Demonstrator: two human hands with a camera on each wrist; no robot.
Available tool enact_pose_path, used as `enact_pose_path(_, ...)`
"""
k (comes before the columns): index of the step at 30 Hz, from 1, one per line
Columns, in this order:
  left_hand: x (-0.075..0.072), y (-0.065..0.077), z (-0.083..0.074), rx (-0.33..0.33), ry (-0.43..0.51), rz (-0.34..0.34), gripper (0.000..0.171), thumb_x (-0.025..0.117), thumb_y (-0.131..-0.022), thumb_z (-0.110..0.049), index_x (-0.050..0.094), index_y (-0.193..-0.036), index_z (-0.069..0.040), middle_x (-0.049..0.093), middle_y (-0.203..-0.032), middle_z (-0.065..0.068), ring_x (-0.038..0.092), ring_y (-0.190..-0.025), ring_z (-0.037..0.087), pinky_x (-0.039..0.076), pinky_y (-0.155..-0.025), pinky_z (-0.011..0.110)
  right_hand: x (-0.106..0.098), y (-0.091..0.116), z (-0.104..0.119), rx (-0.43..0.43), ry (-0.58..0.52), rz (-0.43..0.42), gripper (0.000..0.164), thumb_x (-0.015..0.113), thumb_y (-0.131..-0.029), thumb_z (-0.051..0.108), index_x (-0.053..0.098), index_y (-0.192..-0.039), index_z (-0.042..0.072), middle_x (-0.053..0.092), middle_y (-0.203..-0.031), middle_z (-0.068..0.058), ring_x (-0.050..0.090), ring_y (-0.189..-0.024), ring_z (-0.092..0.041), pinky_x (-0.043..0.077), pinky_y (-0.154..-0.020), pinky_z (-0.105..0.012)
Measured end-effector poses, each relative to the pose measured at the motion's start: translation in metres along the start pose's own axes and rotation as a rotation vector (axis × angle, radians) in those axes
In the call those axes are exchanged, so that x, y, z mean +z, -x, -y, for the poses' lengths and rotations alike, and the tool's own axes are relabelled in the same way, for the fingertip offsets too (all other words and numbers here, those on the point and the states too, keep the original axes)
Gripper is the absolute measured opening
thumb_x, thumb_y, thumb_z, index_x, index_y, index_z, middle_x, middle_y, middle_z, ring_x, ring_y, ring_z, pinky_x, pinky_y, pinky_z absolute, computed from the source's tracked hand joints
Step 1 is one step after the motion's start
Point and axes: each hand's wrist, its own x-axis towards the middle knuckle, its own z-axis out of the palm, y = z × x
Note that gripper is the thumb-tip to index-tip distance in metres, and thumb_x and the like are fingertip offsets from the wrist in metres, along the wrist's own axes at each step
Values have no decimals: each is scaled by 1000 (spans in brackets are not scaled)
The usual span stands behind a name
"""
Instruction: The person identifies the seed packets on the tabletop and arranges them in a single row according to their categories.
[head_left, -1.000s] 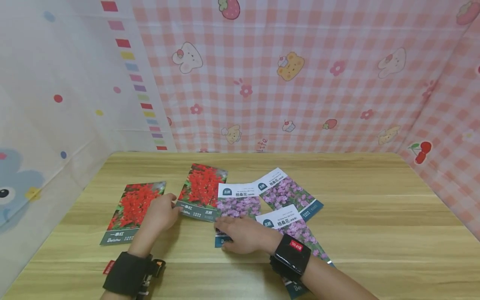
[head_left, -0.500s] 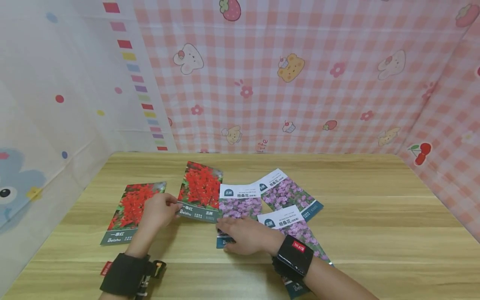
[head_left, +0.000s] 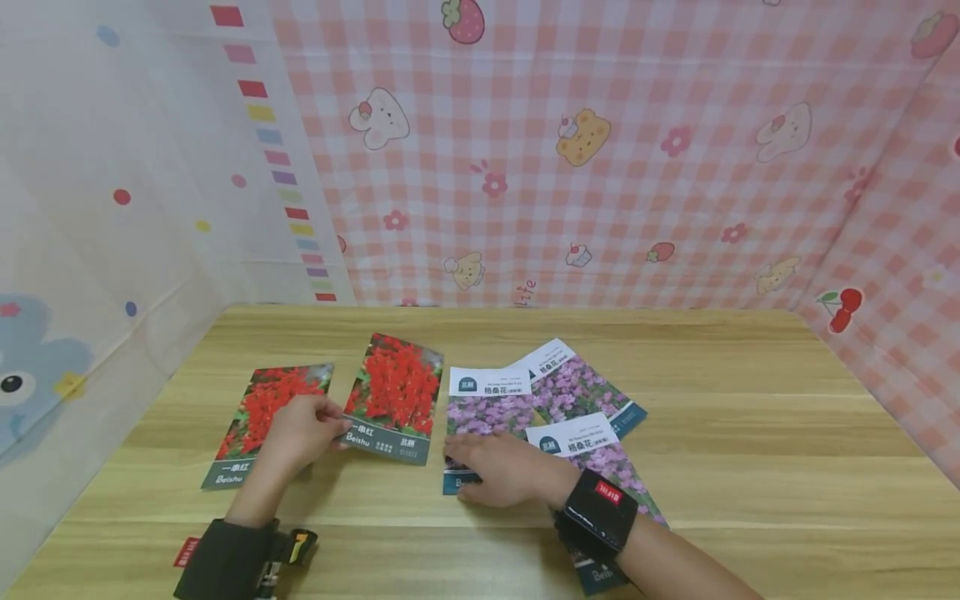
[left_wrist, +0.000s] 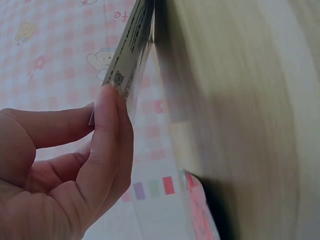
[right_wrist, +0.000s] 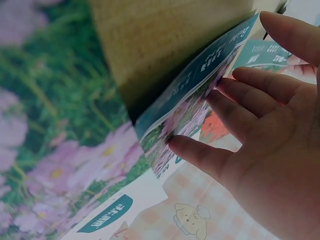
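Note:
My left hand (head_left: pixel 303 433) pinches the lower left corner of a seed packet with red flowers (head_left: pixel 397 387), thumb on one side and fingers on the other. In the left wrist view that packet (left_wrist: pixel 127 60) is seen nearly edge-on, tilted off the table. A second red-flower packet (head_left: pixel 273 412) lies to the left, partly behind the left hand. My right hand (head_left: pixel 506 469) rests with spread fingers on a purple-flower seed packet (head_left: pixel 487 412); in the right wrist view its fingertips touch the packet's printed face (right_wrist: pixel 172 122). Two more purple packets (head_left: pixel 573 387) (head_left: pixel 607 467) lie beside it, overlapping.
The packets lie on a wood-grain table (head_left: pixel 750 433). Behind it hangs a pink checked cloth (head_left: pixel 525 208) with cartoon prints, and a white printed cloth (head_left: pixel 90 208) stands at the left. Black bands (head_left: pixel 600 512) wrap both wrists.
The red-flower packet in my left hand has moved left and toward me, away from the purple one. My right hand has slid slightly right with the purple packet beneath it.

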Motion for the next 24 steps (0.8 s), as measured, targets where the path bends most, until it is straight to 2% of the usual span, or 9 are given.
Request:
enact_pose_path(6, -4, 1, 3, -16, -15, 29, 17, 62, -84, -4, 60, -95, 9, 62, -79, 11, 65, -63, 19, 51, -63, 36, -1, 0, -1, -6, -11, 0, 55, 61, -87, 26, 43, -136, 8, 38, -141, -5, 35, -129, -20, 28, -103, -47)
enact_pose_path(13, -9, 2, 7, -37, 63, 67, 17, 61, -85, 0, 58, -98, 10, 61, -83, 13, 65, -65, 20, 53, -65, 35, 0, -1, 2, -2, -10, -28, 54, 60, -88, 28, 43, -135, 8, 39, -140, -6, 36, -128, -21, 30, -102, -47)
enact_pose_path(19, -15, 5, 9, -65, 69, 103, 14, 60, -84, 1, 55, -94, 10, 60, -88, 18, 65, -63, 19, 54, -60, 32, 1, -4, 12, -20, 7, -44, 55, 60, -88, 30, 43, -136, 11, 38, -141, -3, 34, -129, -18, 29, -103, -47)
enact_pose_path(24, -18, 7, 9, -62, 33, 133, 8, 61, -84, 1, 56, -83, 6, 60, -89, 19, 64, -59, 20, 54, -58, 33, 2, -8, 22, -82, 24, -50, 55, 59, -89, 29, 41, -137, 9, 38, -141, -2, 34, -129, -15, 28, -103, -48)
